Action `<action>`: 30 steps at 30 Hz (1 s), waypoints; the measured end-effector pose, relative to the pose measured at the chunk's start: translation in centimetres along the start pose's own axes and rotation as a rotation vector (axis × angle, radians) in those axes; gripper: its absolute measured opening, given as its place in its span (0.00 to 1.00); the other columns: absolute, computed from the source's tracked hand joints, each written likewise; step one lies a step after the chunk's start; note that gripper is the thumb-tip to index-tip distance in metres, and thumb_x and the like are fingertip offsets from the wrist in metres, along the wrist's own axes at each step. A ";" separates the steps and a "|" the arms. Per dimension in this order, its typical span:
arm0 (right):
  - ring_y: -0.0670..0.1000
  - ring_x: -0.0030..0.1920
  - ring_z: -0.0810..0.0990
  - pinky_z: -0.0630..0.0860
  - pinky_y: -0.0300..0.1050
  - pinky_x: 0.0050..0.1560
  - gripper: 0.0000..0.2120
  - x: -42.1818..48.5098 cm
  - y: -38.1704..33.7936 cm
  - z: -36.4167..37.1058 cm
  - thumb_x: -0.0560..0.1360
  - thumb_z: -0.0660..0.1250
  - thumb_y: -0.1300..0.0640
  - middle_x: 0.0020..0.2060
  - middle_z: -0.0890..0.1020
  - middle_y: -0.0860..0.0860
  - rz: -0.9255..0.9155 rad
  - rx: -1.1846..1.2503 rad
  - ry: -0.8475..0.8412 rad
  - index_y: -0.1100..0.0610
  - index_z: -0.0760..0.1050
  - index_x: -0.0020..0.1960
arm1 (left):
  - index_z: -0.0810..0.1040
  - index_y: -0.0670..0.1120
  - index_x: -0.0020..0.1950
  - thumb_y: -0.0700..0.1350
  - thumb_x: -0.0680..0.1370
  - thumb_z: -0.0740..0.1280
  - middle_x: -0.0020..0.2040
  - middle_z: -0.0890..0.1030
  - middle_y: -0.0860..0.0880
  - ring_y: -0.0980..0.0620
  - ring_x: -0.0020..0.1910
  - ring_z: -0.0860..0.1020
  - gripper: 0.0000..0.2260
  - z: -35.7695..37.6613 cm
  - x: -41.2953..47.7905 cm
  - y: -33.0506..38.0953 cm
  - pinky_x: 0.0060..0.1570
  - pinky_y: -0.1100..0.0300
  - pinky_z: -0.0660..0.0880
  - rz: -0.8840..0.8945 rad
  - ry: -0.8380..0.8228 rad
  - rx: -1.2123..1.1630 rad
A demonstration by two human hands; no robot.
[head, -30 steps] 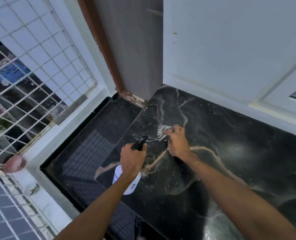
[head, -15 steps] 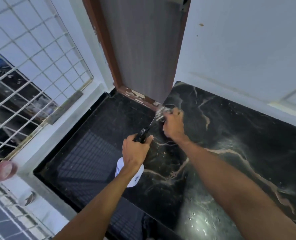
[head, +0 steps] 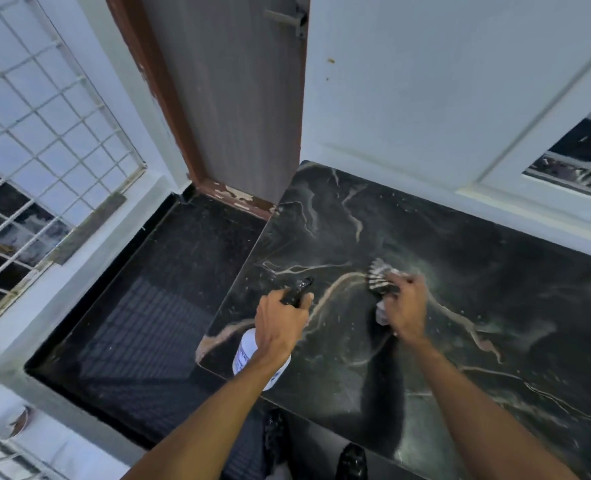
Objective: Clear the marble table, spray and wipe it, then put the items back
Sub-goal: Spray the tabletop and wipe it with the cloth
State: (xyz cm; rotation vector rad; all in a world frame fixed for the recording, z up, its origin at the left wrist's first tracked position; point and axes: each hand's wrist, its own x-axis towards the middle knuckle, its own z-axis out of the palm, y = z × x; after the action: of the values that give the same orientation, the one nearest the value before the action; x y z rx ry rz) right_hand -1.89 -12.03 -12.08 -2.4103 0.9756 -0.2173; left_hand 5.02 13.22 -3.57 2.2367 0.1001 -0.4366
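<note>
The black marble table (head: 477,306) with pale veins fills the right half of the view and looks wet in patches. My left hand (head: 278,327) grips a white spray bottle (head: 249,355) by its black trigger head, held over the table's left front corner. My right hand (head: 406,308) presses a bunched grey and white cloth (head: 379,277) onto the marble near the middle. No other items stand on the table.
A dark floor (head: 148,306) lies left of the table, below a grey door (head: 231,98) with a brown frame. A white metal grille (head: 38,140) runs along the left. A white wall (head: 425,81) and a window (head: 581,157) back the table.
My right hand has drawn the cloth from the table's far left corner near the door back toward the middle. My left hand keeps its hold on the spray bottle.
</note>
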 end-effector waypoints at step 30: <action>0.63 0.61 0.68 0.72 0.54 0.61 0.23 -4.4 -8.5 3.3 0.73 0.64 0.69 0.60 0.69 0.59 -0.241 0.017 -0.184 0.53 0.79 0.65 | 0.78 0.51 0.39 0.56 0.77 0.75 0.32 0.81 0.55 0.53 0.35 0.80 0.13 -1.4 -9.5 -7.8 0.38 0.55 0.76 -0.112 0.262 -0.136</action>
State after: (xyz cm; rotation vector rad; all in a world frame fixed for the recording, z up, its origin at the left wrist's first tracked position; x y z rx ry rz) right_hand 1.12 -2.56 -10.20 -2.4783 0.6001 -0.0866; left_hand -5.15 19.99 -5.19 2.1496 0.3830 -0.1880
